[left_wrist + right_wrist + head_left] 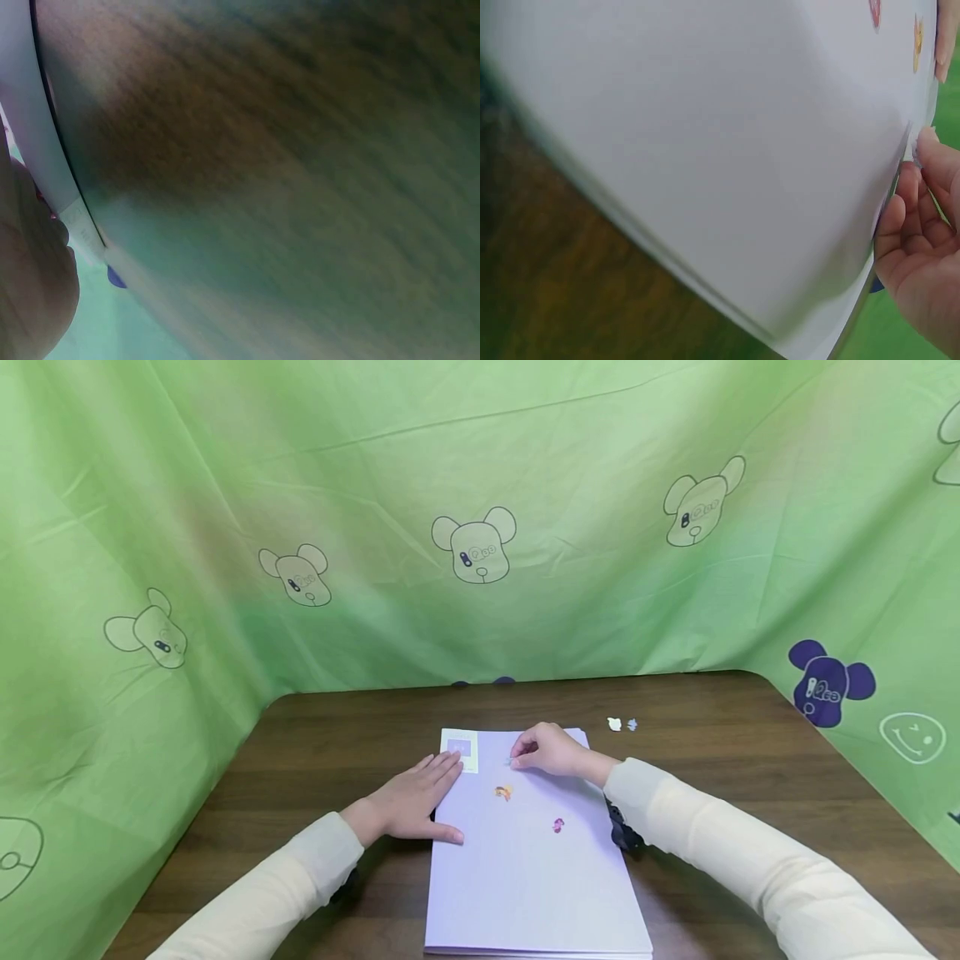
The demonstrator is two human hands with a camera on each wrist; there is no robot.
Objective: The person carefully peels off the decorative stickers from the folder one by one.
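A thick pad of pale paper (pixel 525 885) lies on the table with a printed label (pixel 470 764) at its far left corner. My left hand (pixel 420 797) rests on its left edge, fingers straight and thumb spread. Over the far part of the pad, my right hand (pixel 551 750) pinches a small light-blue sticker-like piece (pixel 508 762) between thumb and fingers; its shape is mostly hidden. An orange-yellow figure (pixel 503 792) and a pink one (pixel 558 825) lie on the sheet. The right wrist view shows the right hand's curled fingers (pixel 907 214) close to the paper.
A small white piece (pixel 615 724) and a small bluish piece (pixel 632 724) lie on the brown wooden table (pixel 360 727), right of the pad's far end. A green curtain (pixel 480 627) with bear-head prints hangs around the table's back and sides.
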